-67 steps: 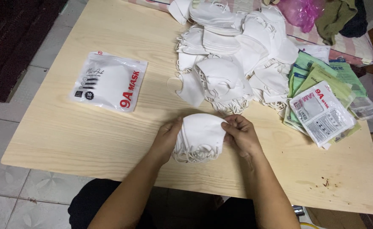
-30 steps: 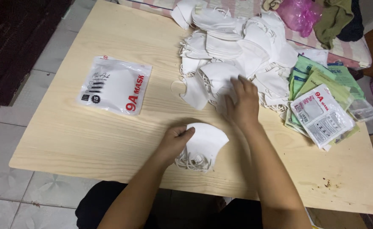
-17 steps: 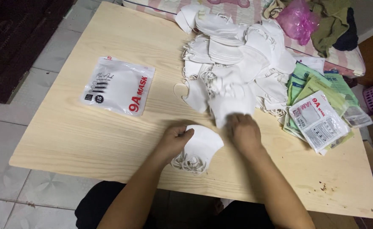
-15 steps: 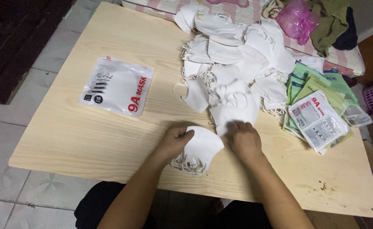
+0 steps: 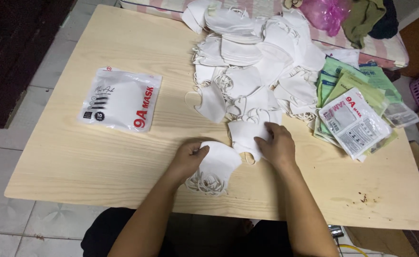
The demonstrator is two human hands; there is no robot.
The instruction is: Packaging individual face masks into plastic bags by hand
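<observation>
**Two hands and lots of white masks**

The left hand (image 5: 186,159) lies on a small stack of white masks (image 5: 215,167) near the front edge of the wooden bench (image 5: 100,157). Its grip is closed on the stack's edge. The right hand (image 5: 277,146) presses flat and open on one white mask (image 5: 245,134) just beside the stack. Behind it sits a big pile of masks (image 5: 252,62). A white packet (image 5: 121,99) lies to the left. Green packets (image 5: 357,100) lie to the right.

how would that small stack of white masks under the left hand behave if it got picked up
Probably light and floppy: the mask stack is thin folded fabric under the left hand. Its loose ear loops spill out at the near edge, so they would likely dangle or snag. Unbound layers might slide apart.
</observation>
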